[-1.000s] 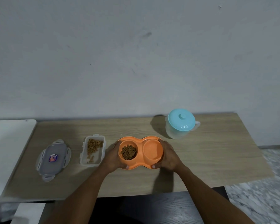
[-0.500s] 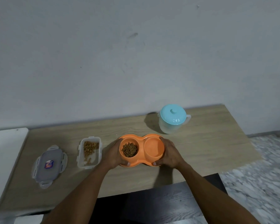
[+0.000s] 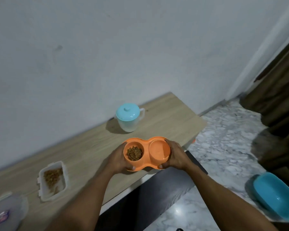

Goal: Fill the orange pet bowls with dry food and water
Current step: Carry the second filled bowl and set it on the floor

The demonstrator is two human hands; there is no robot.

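Note:
The orange double pet bowl (image 3: 146, 146) is held between both hands above the table's front edge. My left hand (image 3: 118, 158) grips its left end and my right hand (image 3: 176, 155) grips its right end, thumbs curled over the near rim. Brown dry food (image 3: 134, 153) fills the left cup; the right cup (image 3: 159, 150) has a wet sheen at its bottom, though I cannot tell how much water it holds. The clear water jug with a light-blue lid (image 3: 128, 117) stands at the back of the wooden table (image 3: 165, 117).
A clear food container (image 3: 53, 180) with some dry food lies open at the table's left, its lid (image 3: 8, 212) further left. Marble floor (image 3: 223, 139) stretches right of the table, with a blue tub (image 3: 274, 195) on it and a brown curtain (image 3: 280, 100) beyond.
The view has swung right and tilted, bringing the floor, blue tub and curtain into sight. Both hands have carried the orange bowl toward the table's right front corner.

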